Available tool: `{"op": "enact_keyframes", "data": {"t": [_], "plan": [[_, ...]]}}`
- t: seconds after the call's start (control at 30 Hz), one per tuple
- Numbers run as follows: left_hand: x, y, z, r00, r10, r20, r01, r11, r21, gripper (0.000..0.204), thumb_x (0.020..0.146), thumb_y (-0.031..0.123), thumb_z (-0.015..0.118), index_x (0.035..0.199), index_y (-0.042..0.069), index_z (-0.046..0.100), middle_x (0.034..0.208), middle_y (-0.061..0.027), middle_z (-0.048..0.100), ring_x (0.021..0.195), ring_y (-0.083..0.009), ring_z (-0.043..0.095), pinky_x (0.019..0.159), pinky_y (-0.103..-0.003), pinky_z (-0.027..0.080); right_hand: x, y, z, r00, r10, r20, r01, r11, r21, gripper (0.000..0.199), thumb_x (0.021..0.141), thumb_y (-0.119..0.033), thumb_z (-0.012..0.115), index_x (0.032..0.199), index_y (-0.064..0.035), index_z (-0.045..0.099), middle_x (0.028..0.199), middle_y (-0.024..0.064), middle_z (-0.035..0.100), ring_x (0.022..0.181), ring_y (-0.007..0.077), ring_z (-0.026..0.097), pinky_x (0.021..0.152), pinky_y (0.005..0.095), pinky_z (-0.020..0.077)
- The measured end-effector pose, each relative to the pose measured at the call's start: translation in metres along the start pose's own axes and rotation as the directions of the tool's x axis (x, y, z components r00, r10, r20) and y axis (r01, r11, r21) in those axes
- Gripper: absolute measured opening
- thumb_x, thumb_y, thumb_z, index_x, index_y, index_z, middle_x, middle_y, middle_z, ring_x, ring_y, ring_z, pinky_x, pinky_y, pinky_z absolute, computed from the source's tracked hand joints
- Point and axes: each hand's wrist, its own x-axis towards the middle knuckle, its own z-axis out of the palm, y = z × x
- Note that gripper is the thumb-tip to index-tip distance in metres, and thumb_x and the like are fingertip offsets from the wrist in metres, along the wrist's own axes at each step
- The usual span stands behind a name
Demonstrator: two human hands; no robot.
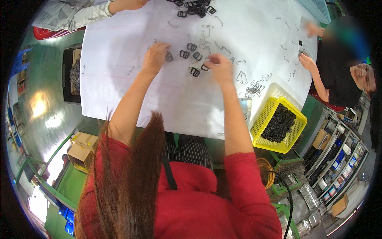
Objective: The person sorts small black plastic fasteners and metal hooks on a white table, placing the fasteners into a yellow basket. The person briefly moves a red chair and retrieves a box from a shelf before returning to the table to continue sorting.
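Observation:
My left hand (pixel 155 59) is over the white-covered table, its fingers pinched together at a black slotted buckle (pixel 169 57), which looks blurred. Off to the right, my right hand (pixel 221 68) has its fingertips curled in just by another black buckle (pixel 204 67). Motion softens that hand, and whatever its fingertips hold is hidden. Between the two hands lie several loose black buckles (pixel 184 54), with one (pixel 195 72) closer to me. Thin bent wire hooks (pixel 205 42) are scattered just beyond them.
A yellow basket (pixel 258 138) full of black buckles stands at the table's near right corner. Beside it sits a small heap of wire hooks (pixel 254 89). More buckles (pixel 195 8) are piled at the far edge. Co-workers' hands (pixel 306 61) are at the right and far left.

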Motion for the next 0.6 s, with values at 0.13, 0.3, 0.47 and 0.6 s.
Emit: {"op": "enact_keyframes", "data": {"t": [0.13, 0.3, 0.47, 0.6], "plan": [[0.008, 0.008, -0.03, 0.942, -0.326, 0.076, 0.334, 0.904, -0.268, 0.017, 0.083, 0.014, 0.061, 0.098, 0.011, 0.069, 0.092, -0.0041, 0.067, 0.082, -0.0174, 0.061, 0.074, -0.03, 0.046, -0.006, 0.004, -0.031, 0.984, 0.087, -0.158, -0.079, 0.995, 0.055, 0.022, 0.07, -0.013, 0.074, 0.089, -0.0036, 0.068, 0.079, 0.0055, 0.067, 0.074, 0.014, 0.062, 0.073, 0.0265, 0.0473], [0.019, 0.013, -0.037, 0.968, -0.186, 0.167, 0.203, 0.975, -0.086, 0.023, 0.079, 0.026, 0.065, 0.095, 0.011, 0.07, 0.091, -0.0075, 0.066, 0.087, -0.0225, 0.059, 0.079, -0.034, 0.045, -0.003, -0.008, -0.03, 0.981, 0.185, -0.055, -0.127, 0.834, 0.537, 0.025, 0.075, -0.014, 0.073, 0.096, -0.0019, 0.065, 0.082, 0.0049, 0.065, 0.076, 0.0118, 0.059, 0.069, 0.0264, 0.0468], [0.012, 0.05, 0.02, 0.981, -0.024, 0.19, -0.005, 0.989, 0.147, 0.031, 0.072, 0.026, 0.071, 0.096, 0.01, 0.063, 0.097, -0.0071, 0.059, 0.099, -0.028, 0.051, 0.086, -0.04, 0.042, 0.003, -0.023, -0.015, 0.975, 0.197, 0.101, -0.164, 0.339, 0.926, 0.015, 0.084, -0.013, 0.062, 0.096, -0.0045, 0.06, 0.086, 0.0046, 0.06, 0.08, 0.0144, 0.058, 0.069, 0.0251, 0.0472], [0.012, 0.038, 0.01, 0.93, -0.163, 0.33, 0.237, 0.951, -0.2, 0.028, 0.073, 0.016, 0.072, 0.097, 0.008, 0.06, 0.089, -0.006, 0.06, 0.088, -0.0186, 0.058, 0.072, -0.033, 0.048, 0.022, -0.028, 0.0, 0.985, 0.143, 0.096, -0.143, 0.368, 0.919, 0.021, 0.085, -0.022, 0.06, 0.094, -0.0035, 0.058, 0.085, 0.0058, 0.06, 0.076, 0.0151, 0.058, 0.062, 0.029, 0.0467]]}}
